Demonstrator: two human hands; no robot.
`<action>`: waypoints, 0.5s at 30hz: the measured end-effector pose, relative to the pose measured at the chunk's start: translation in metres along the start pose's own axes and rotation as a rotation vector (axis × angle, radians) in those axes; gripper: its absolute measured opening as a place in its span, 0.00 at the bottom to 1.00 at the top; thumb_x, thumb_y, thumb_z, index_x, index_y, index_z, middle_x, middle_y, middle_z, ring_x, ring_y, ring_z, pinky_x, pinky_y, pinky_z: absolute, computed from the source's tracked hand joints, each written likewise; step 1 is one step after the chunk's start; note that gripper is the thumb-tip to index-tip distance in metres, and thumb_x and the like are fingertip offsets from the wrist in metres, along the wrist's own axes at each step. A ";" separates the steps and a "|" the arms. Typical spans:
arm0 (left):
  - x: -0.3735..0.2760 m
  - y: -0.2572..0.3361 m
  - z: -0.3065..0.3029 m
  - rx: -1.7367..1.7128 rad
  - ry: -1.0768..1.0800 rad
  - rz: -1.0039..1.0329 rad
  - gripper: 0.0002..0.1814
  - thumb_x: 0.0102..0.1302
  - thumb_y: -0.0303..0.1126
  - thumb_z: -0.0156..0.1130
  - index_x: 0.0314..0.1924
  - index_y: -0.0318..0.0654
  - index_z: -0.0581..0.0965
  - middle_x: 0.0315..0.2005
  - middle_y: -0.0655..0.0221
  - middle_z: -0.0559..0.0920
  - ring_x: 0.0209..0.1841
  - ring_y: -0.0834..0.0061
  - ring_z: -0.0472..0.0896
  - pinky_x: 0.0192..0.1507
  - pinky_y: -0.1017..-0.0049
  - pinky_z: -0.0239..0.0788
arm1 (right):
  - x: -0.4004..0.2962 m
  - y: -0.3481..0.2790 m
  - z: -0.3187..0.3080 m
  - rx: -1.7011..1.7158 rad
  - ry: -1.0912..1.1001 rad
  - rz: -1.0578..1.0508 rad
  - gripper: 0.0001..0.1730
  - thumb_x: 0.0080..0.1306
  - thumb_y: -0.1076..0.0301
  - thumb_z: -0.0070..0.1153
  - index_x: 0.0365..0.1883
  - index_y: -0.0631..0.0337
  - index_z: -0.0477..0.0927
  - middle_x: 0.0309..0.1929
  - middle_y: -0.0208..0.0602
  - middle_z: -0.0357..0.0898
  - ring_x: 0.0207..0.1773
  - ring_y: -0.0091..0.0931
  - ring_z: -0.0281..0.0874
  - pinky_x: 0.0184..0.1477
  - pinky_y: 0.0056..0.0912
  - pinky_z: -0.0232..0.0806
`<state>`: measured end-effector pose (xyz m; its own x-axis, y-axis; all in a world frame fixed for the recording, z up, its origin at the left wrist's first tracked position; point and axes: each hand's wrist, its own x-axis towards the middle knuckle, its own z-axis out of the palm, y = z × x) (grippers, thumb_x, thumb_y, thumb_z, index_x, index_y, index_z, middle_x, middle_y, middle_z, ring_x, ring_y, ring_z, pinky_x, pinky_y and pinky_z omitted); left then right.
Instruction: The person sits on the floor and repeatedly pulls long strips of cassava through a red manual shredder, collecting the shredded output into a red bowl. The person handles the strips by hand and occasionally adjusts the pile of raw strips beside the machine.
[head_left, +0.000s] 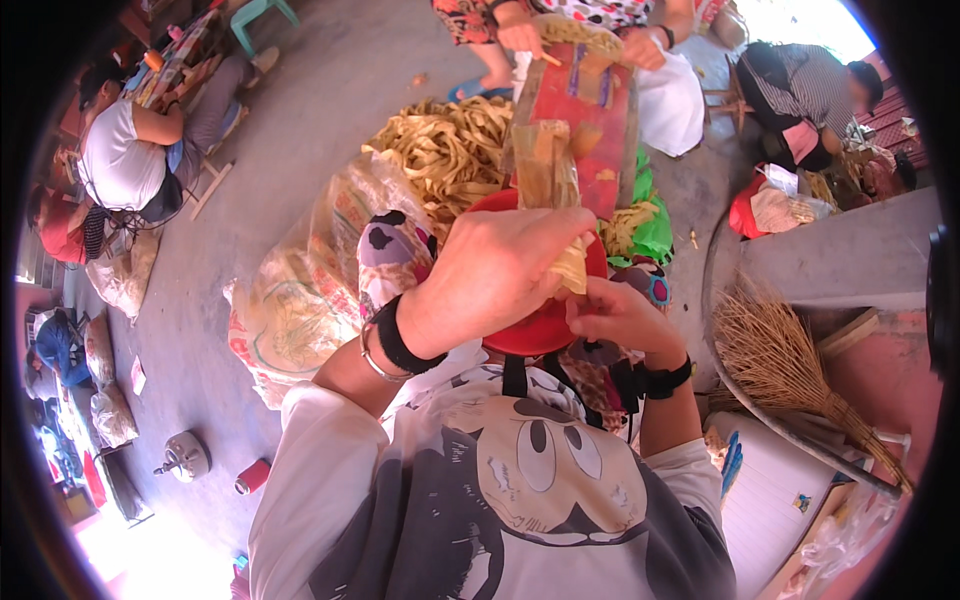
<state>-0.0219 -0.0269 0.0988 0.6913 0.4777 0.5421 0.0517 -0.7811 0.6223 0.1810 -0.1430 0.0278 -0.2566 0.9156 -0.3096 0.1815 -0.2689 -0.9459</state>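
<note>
My left hand (491, 262) grips a pale yellow folded strip (571, 266) between thumb and fingers, above a red plastic basin (529, 337) at my lap. Just below the strip's lower end is my right hand (630, 319), thumb and forefinger apart; whether it touches the strip is unclear. Beyond my left hand, a brownish translucent sheet piece (546, 161) overlaps the near end of a red-topped board (551, 97). Smaller brown pieces (586, 140) lie on the board. The basin's inside is mostly hidden by my hands.
A heap of long yellow strips (442, 146) and a large plastic sack (300, 307) lie left. Opposite, a person's hands (519, 34) work at the board. A green bag (651, 229), a twig broom (780, 352) and a hose (716, 337) are right. A kettle (184, 456) stands behind left.
</note>
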 end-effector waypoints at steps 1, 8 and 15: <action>0.001 0.002 0.002 -0.025 0.005 -0.010 0.23 0.48 0.14 0.57 0.47 0.37 0.77 0.33 0.62 0.83 0.37 0.62 0.84 0.40 0.72 0.76 | 0.001 -0.011 0.002 0.000 0.040 0.189 0.16 0.67 0.68 0.54 0.52 0.61 0.74 0.36 0.25 0.78 0.39 0.14 0.74 0.40 0.17 0.69; 0.002 0.032 -0.002 -0.677 -0.264 0.076 0.16 0.60 0.23 0.57 0.50 0.39 0.76 0.39 0.62 0.82 0.41 0.59 0.82 0.44 0.68 0.73 | 0.038 0.053 0.010 1.525 -0.048 -0.122 0.29 0.74 0.45 0.38 0.54 0.65 0.69 0.52 0.44 0.76 0.53 0.32 0.75 0.57 0.31 0.68; -0.031 0.023 -0.042 -1.096 -0.370 0.140 0.15 0.71 0.34 0.53 0.48 0.29 0.77 0.43 0.58 0.83 0.39 0.64 0.84 0.41 0.70 0.75 | 0.027 0.085 -0.050 1.782 0.484 -0.033 0.32 0.71 0.53 0.49 0.57 0.77 0.65 0.49 0.51 0.76 0.50 0.33 0.78 0.50 0.30 0.74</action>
<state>-0.0725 -0.0428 0.1206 0.8188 0.1271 0.5598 -0.5677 0.0344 0.8225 0.2367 -0.1260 -0.0560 0.0816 0.8354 -0.5435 -0.9962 0.0845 -0.0196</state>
